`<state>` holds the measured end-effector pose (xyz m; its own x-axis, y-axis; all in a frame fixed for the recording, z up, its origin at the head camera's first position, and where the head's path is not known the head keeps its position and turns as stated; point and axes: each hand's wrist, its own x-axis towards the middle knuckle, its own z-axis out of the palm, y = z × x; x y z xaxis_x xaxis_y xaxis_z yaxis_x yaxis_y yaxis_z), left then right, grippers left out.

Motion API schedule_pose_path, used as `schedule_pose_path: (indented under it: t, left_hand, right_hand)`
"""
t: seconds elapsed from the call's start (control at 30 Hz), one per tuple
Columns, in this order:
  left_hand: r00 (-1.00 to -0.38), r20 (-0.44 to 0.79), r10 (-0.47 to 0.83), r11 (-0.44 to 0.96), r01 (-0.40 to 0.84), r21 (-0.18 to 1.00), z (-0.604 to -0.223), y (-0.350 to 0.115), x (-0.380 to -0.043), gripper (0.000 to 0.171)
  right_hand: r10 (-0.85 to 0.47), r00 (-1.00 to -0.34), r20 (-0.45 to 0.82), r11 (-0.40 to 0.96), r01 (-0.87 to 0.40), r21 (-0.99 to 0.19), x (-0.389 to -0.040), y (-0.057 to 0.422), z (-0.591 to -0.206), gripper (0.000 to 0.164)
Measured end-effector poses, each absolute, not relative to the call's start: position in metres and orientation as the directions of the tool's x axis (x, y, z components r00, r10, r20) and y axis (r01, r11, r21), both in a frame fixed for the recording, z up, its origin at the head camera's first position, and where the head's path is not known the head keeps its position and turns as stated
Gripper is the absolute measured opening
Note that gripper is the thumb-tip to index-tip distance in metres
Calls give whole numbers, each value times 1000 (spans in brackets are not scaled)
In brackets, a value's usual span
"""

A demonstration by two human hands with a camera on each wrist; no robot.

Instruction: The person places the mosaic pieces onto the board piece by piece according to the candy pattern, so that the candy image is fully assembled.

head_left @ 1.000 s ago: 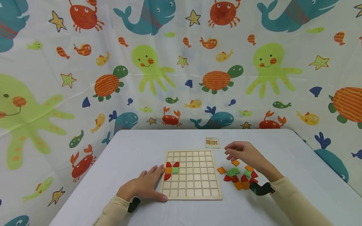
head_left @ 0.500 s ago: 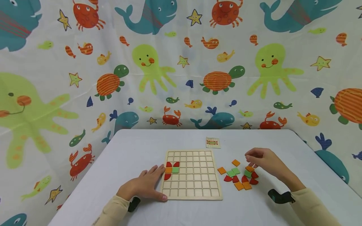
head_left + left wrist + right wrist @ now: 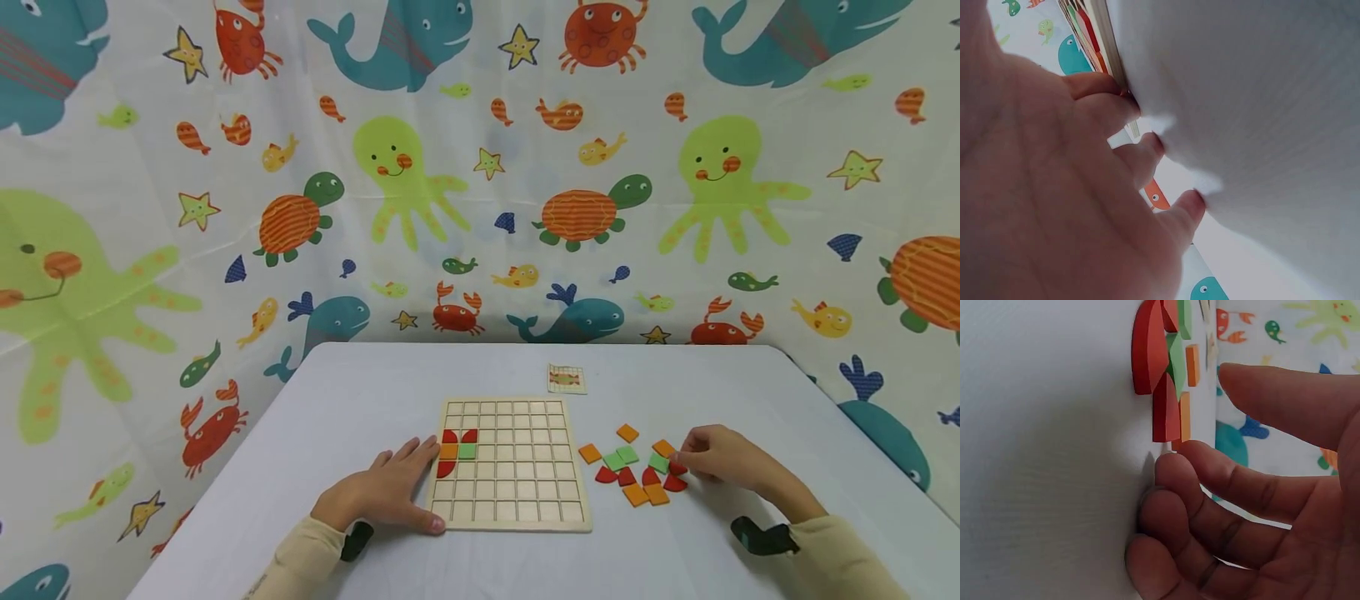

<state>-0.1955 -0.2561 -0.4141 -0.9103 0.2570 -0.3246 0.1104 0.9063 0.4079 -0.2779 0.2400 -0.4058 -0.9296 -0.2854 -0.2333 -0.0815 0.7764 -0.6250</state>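
Note:
A wooden grid board (image 3: 517, 492) lies flat on the table, with several coloured tiles in its left cells: red quarter-round ones, an orange square (image 3: 448, 452) and a green square (image 3: 467, 451). My left hand (image 3: 386, 496) rests at the board's left edge, its fingers spread and the thumb at the near corner. On the right, my right hand (image 3: 727, 457) is at the loose tiles, by a red tile (image 3: 1166, 412). In the right wrist view its thumb stands apart from the loosely bent fingers, and nothing is between them.
Loose orange, green and red tiles (image 3: 635, 495) lie scattered right of the board. A small pattern card (image 3: 566, 379) lies behind the board's right corner. The white table (image 3: 375, 375) ends at a curtain (image 3: 480, 200) printed with sea animals.
My right hand has moved right and down, from near the card to the right side of the loose tiles. The left hand stays at the board's edge.

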Motion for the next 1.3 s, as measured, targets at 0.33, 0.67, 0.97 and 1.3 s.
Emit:
schedule_pose_path:
  t: [0.33,0.67,0.97,1.3]
  left_hand:
    - [-913,-317,258,904,112,413,-415,-255,-194,120]
    - [-911,-317,266,907,124,403,-413,-255,-194,121]
    - [-912,-319,259,911,121,394,-416,-256,-195,122]
    - [-914,-316,255,912,119,392,-415,-256,-193,121]
  right_hand:
    - [-271,-942,-197,810,-113,-575,-275,234,-414,26]
    - [-248,-947,-205,805,-84,-587,-271,230,-416,22]
    - [-313,-937,-154,742,-141,-655,-273,240,-419,18]
    - [-248,-959,-134,555,-27,-832,-279,256,-417,16]
